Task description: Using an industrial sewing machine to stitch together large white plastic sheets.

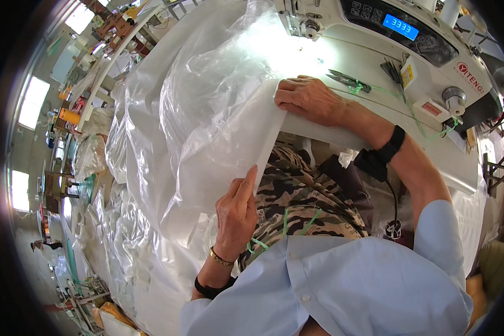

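A large, shiny white plastic sheet (218,151) spreads from the sewing machine (330,17) down past my left side, creased and partly see-through. My right hand (311,101) closes on its edge at a corner, just in front of the bright needle area. Lower along the same edge, my left hand (238,210) grips the sheet with curled fingers, the index finger stretched along the border. What lies beneath the sheet between my fingers is hidden. Right of the needle area, thread snips (350,81) lie on the machine table, a green strand (414,115) beside them.
A lit control panel (400,27) tops the machine, and a handwheel (453,99) sits at its right. Camouflage cloth (302,196) covers my lap. A black cable (396,199) hangs from my right wrist. More plastic sheeting (123,241) heaps up at left, with other workbenches beyond.
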Demonstrator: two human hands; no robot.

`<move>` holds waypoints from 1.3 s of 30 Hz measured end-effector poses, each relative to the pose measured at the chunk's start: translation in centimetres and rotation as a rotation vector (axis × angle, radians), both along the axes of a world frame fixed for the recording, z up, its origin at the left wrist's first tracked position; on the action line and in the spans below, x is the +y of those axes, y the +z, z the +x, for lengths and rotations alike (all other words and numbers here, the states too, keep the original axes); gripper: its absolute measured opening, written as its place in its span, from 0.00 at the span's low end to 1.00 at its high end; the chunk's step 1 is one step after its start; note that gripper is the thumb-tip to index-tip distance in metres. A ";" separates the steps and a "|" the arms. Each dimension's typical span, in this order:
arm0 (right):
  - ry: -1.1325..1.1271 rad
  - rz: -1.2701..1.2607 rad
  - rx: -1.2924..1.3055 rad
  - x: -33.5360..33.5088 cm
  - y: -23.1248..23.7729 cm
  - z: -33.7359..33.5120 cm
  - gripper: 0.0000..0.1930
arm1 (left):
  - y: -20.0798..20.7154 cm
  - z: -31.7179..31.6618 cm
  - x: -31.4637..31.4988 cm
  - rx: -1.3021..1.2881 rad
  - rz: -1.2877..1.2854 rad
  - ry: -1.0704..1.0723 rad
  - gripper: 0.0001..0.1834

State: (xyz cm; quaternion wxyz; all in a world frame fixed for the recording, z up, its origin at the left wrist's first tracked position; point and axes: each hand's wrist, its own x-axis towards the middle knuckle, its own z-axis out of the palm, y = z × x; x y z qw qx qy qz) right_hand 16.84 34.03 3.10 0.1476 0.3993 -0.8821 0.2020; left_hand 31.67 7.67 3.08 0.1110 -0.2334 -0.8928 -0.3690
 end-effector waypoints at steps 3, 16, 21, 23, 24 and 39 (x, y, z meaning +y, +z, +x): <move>-0.030 -0.021 0.005 -0.3 -0.1 -0.3 0.05 | -0.6 -0.5 -0.1 -0.055 -0.078 -0.005 0.26; -0.601 0.196 -0.055 -0.3 -0.7 -0.3 0.19 | -0.6 -4.4 2.5 -0.062 -0.092 -0.208 0.14; -0.575 0.132 -0.087 0.2 -1.2 -0.6 0.22 | -0.1 -7.3 3.8 0.039 -0.156 -0.205 0.13; -0.562 0.107 -0.117 0.5 -1.3 -0.7 0.23 | 0.1 -8.4 4.6 0.071 -0.075 -0.196 0.12; -0.556 0.106 -0.123 0.6 -1.3 -0.7 0.23 | 0.3 -9.0 4.9 0.072 -0.072 -0.190 0.12; -0.474 0.127 -0.140 2.7 -0.9 -1.5 0.21 | 2.3 -16.2 12.8 -0.165 -0.124 -0.114 0.15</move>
